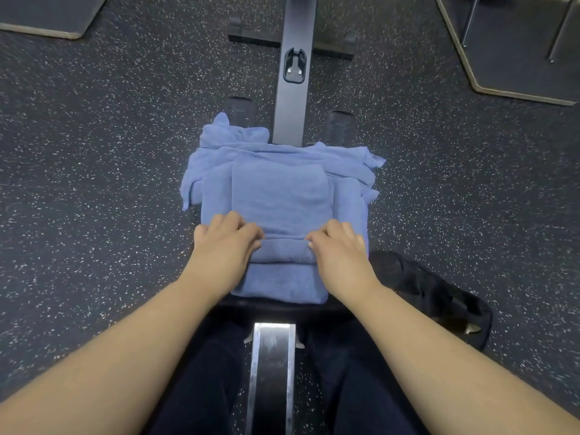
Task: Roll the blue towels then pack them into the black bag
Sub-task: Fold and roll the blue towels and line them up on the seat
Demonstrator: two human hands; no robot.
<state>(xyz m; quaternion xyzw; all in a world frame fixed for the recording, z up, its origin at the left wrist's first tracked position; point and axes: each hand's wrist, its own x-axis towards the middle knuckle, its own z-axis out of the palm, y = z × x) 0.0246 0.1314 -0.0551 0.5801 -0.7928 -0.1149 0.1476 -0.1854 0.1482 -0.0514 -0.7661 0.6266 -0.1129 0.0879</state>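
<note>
A speckled dark rubber floor (110, 171) spreads beneath a long black metal rail (293, 98) that the person straddles. A heap of blue towels (279, 171) lies across the rail ahead of the knees, one folded towel (279, 196) flat on top, its near end turned into a short roll (284, 251). A crumpled black bag (436, 296) sits on the floor just right of the pile. The left hand (224, 243) and right hand (337, 246), set apart, each curl fingers around one end of the roll.
</note>
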